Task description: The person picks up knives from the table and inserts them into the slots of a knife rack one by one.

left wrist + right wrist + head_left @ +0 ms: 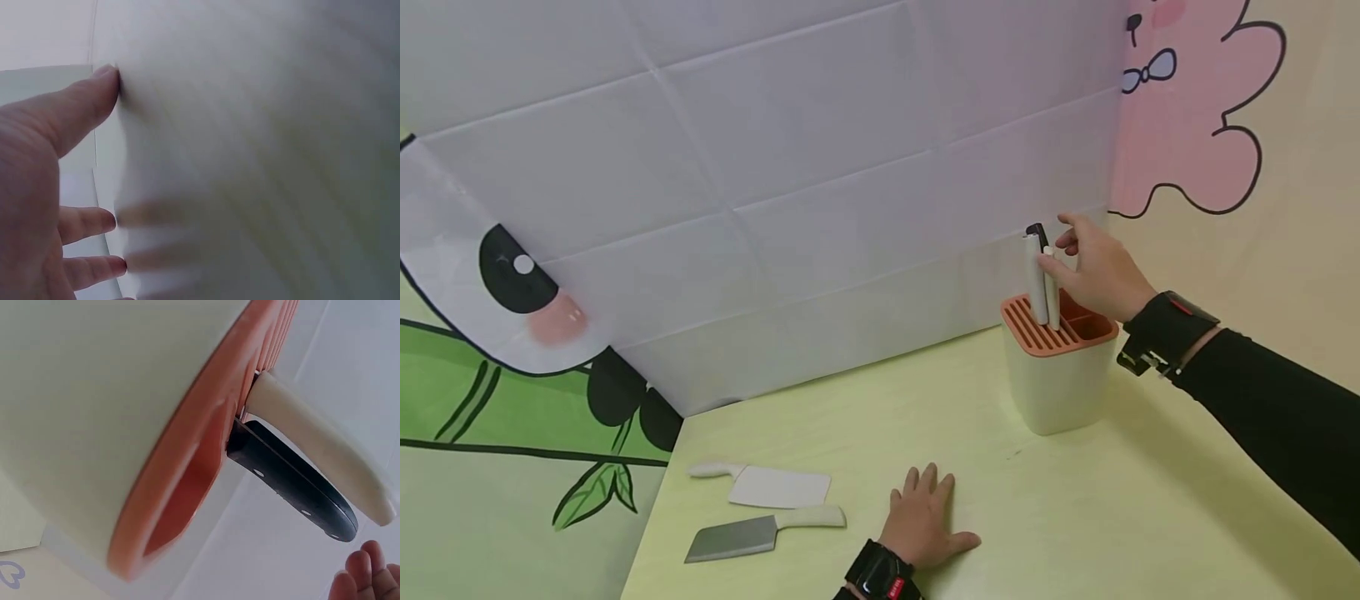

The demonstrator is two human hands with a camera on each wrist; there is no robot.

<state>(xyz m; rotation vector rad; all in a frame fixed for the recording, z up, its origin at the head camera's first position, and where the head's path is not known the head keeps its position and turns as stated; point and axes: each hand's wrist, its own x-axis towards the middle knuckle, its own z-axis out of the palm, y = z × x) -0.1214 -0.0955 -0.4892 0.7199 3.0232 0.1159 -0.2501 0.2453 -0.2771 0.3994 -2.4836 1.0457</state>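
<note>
At the right of the worktop point(940, 417), near the pale backdrop point(835, 150), stands a white knife holder point(1060, 392) whose orange slotted lid point(1026, 321) props its knives nearly upright, handles uppermost, presumably to keep the blades enclosed and the grips within easy reach. A white handle point(1035, 283), a cream handle point(1053, 302) and a black handle point(1037, 231) rise close together from it. Beside these hovers the right hand point(1101, 271), thumb and fingers parted and gently bent, grasping nothing that shows; whether the thumb touches the cream handle I cannot tell. The left hand point(921, 517) rests on the worktop, its fingers spread and holding nothing, probably as a steadying prop. To its left lie a white-bladed cleaver point(780, 487) and a grey-bladed cleaver point(732, 540), handles pointing opposite ways, both flat, which should keep them from tipping
</note>
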